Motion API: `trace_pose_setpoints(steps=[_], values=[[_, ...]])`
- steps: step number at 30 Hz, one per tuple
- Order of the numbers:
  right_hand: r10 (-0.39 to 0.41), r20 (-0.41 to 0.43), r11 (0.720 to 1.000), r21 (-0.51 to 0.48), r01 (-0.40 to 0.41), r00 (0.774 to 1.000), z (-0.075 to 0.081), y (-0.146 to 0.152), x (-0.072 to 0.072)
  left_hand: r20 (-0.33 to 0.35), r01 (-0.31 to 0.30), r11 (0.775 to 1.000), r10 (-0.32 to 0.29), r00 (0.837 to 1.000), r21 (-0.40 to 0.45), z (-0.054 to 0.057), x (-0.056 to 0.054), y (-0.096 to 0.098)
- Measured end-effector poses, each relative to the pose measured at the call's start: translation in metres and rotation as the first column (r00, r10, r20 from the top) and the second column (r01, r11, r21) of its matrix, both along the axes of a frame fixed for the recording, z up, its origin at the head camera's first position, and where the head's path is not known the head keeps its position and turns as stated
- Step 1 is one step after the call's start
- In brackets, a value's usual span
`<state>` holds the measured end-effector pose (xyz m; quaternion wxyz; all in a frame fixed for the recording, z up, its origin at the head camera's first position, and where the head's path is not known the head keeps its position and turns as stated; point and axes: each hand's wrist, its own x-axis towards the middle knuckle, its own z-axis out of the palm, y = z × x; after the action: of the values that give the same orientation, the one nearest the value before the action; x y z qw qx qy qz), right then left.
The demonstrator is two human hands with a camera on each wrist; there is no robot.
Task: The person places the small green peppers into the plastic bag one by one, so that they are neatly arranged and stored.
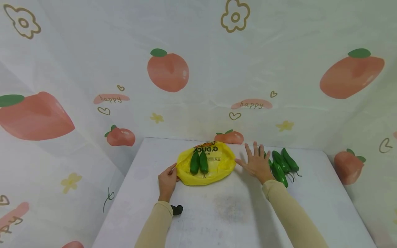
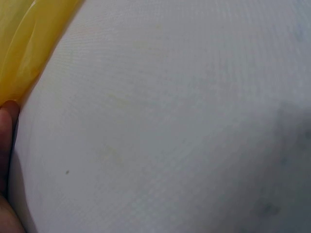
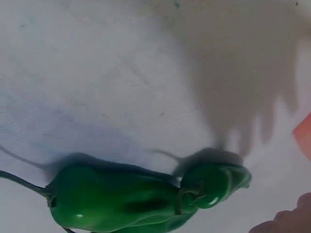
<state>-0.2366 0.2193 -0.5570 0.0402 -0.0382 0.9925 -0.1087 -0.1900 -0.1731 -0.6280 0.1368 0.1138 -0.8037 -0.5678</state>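
Note:
A yellow plastic bag with dark printing lies spread on the table in the head view. Two green peppers lie side by side within its outline. My left hand pinches the bag's left edge; in the left wrist view, fingertips meet the yellow plastic. To the right of the bag, my right hand is spread with straight fingers and holds nothing. Several more green peppers lie right beside it, partly hidden behind the hand. The right wrist view shows a pepper with its long stem up close.
The white table meets a patterned cloth wall at the back, with cloth on both sides too. A small black object shows beside the left forearm. The right hand casts a shadow on the table.

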Motion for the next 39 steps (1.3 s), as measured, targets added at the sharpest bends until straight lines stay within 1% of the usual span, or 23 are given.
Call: trace_pose_setpoints(steps=[8, 12, 17, 22, 26, 29, 33, 39], values=[[-0.011, 0.020, 0.999, -0.045, 0.012, 1.000, -0.005, 0.018, 0.000, 0.009, -0.005, 1.000, 0.005, 1.000, 0.008, 0.003, 0.002, 0.001], [-0.023, 0.004, 0.996, -0.084, 0.024, 1.000, -0.007, 0.026, 0.001, 0.005, 0.001, 1.000, -0.001, 1.000, 0.018, 0.003, 0.001, 0.001], [-0.046, 0.012, 0.991, -0.124, 0.047, 0.999, -0.010, 0.034, 0.000, -0.002, 0.006, 1.000, -0.006, 1.000, 0.015, 0.000, -0.001, 0.000], [-0.052, 0.028, 0.987, -0.148, 0.055, 0.998, -0.009, 0.036, 0.001, -0.007, 0.005, 1.000, -0.005, 1.000, 0.021, -0.002, 0.000, -0.001], [-0.066, 0.051, 0.978, -0.197, 0.075, 0.997, -0.009, 0.037, 0.000, -0.010, 0.005, 1.000, -0.005, 1.000, 0.020, -0.003, 0.000, -0.001], [-0.082, 0.071, 0.968, -0.231, 0.097, 0.994, -0.011, 0.037, -0.002, -0.027, 0.011, 1.000, -0.010, 1.000, 0.009, -0.004, 0.000, -0.002], [-0.110, 0.077, 0.958, -0.259, 0.126, 0.991, -0.016, 0.039, -0.005, -0.052, 0.016, 1.000, -0.017, 0.998, -0.007, -0.004, 0.000, -0.002], [-0.147, 0.083, 0.945, -0.283, 0.165, 0.986, -0.020, 0.042, -0.007, -0.061, 0.015, 1.000, -0.016, 0.998, -0.011, -0.006, -0.001, -0.002]])
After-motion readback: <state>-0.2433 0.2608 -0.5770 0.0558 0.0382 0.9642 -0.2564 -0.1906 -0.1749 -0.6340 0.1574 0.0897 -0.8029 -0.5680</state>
